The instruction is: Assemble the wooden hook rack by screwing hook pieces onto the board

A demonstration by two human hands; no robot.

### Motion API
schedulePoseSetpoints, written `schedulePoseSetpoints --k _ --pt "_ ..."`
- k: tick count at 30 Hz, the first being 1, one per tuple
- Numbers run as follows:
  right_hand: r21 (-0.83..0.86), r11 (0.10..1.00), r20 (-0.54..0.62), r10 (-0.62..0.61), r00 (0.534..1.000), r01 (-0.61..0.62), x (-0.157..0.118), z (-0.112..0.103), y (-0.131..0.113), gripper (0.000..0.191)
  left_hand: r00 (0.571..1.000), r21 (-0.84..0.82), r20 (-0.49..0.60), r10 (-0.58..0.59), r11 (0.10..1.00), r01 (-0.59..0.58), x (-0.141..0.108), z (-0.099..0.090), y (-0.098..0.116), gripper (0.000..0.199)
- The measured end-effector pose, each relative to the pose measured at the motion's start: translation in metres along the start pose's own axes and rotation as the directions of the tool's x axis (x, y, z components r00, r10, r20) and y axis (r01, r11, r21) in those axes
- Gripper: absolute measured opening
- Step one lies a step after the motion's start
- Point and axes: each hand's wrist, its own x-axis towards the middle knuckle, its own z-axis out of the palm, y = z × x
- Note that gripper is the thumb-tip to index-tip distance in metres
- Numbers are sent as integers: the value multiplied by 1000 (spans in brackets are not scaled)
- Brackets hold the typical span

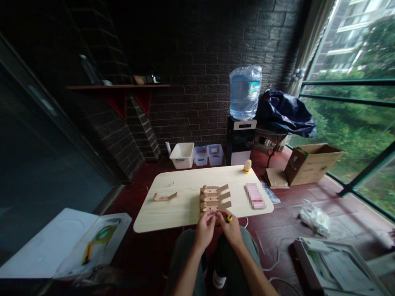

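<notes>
A: Where were the hands?

B: Both met at the near edge of the surface (185,213), fingertips together beside the row of wooden pieces (211,198). The right hand (231,231) grasped a yellow-ended tool (229,218).

A: And the left hand (205,231)?

B: Its fingers were bent inward, close to the right fingertips. I couldn't tell whether it gripped anything; whatever lay between them was too small to make out.

A: Were all the wooden pieces in that row?

B: No, a single wooden piece (166,197) lay well apart on the left, with small metal bits (171,183) beyond it. A pink object (254,196) lay right of the row.
</notes>
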Motion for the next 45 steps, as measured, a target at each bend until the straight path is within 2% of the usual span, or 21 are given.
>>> schedulePoseSetpoints --k 2,6,11,18,23,28,31,37,41,45 --pt "-36 999 -37 -9 999 8 -1 -2 -5 44 1000 -20 24 14 1000 -13 -7 -2 -2 43" --pt "-63 998 -130 -10 991 2 -3 0 -10 44 1000 64 -15 7 998 -7 -19 -12 -2 42" --pt "-100 995 -144 -30 989 15 -9 9 5 43 999 170 -39 19 985 -12 -19 -20 2 36" --pt "-45 999 -110 9 994 -14 -9 12 36 42 992 341 -60 114 936 -87 1 0 2 26" --pt "-12 999 -117 36 992 -38 -1 7 39 40 984 490 -36 175 861 -135 9 13 -4 23" --pt "-15 999 -73 29 997 -30 4 5 38 38 966 623 -37 256 762 -179 15 17 -9 24" --pt "3 999 -89 39 995 -39 5 1 39 41 957 624 -48 287 757 -195 21 19 -10 29" --pt "-5 993 -268 111 957 -116 7 -15 43 41 950 534 -159 269 833 -146 30 26 -15 29" --pt "8 991 -251 130 959 -132 9 -17 44 41 948 447 -217 233 887 -116 33 26 -17 34" --pt "17 990 -207 143 968 -143 10 -20 45 42 953 424 -220 209 900 -100 35 22 -15 36"
